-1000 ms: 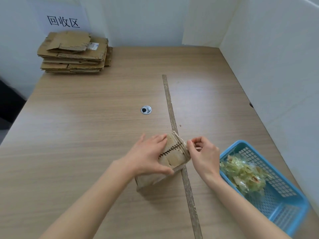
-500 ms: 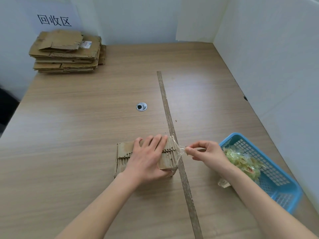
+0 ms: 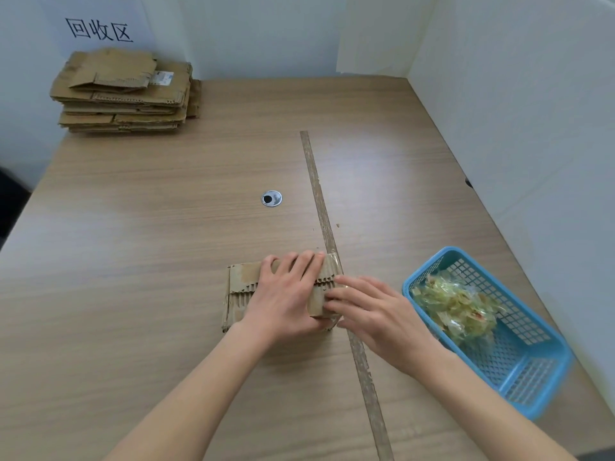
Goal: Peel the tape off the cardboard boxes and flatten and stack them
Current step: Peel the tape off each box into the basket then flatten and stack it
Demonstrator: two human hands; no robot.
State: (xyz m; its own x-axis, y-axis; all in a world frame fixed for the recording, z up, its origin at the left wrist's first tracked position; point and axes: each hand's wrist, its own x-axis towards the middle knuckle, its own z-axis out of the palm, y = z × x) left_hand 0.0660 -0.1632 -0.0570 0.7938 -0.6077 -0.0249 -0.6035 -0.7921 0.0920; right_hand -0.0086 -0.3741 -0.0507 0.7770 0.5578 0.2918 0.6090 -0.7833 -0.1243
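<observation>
A small brown cardboard box [image 3: 241, 287] lies on the wooden table [image 3: 149, 227] near the front middle. My left hand [image 3: 286, 294] lies flat across its top, fingers straight, and presses it down. My right hand [image 3: 369, 307] touches the box's right end with its fingertips, fingers extended. Clear tape shows at the box's right edge [image 3: 337, 261]. Whether my right fingers hold any tape is hidden. A stack of flattened cardboard boxes [image 3: 123, 94] sits at the far left corner.
A blue plastic basket [image 3: 519, 371] holding crumpled peeled tape [image 3: 456, 307] stands at the right, close to my right hand. A long brown strip [image 3: 319, 194] runs down the table's middle. A metal cable hole [image 3: 271, 198] lies beyond the box. White walls border the back and right.
My right hand, which pinched tape and pulled it rightward off the box, has come back to the box's right end. The box went from tilted up to lying flat under my left hand.
</observation>
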